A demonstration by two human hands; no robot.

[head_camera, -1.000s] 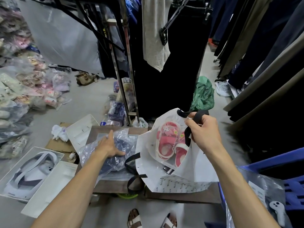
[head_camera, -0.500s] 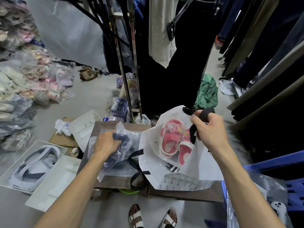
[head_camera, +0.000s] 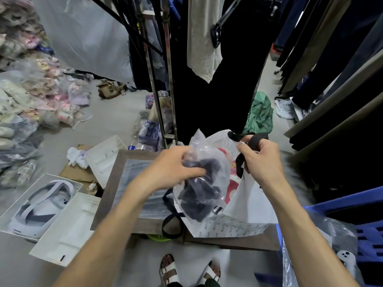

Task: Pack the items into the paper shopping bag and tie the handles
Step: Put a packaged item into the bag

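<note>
Gripping a clear packet (head_camera: 204, 183), left hand (head_camera: 176, 164) hides pink sandals (head_camera: 233, 183); right hand (head_camera: 261, 160) clutches black handle (head_camera: 256, 139).

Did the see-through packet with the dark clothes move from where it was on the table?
Yes. The left hand has lifted the clear packet off the wooden table and carried it right, over the white paper bag.

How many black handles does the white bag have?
2. The right hand holds one black handle up at the bag's top; the other handle dangles loose over the table's front edge.
</note>
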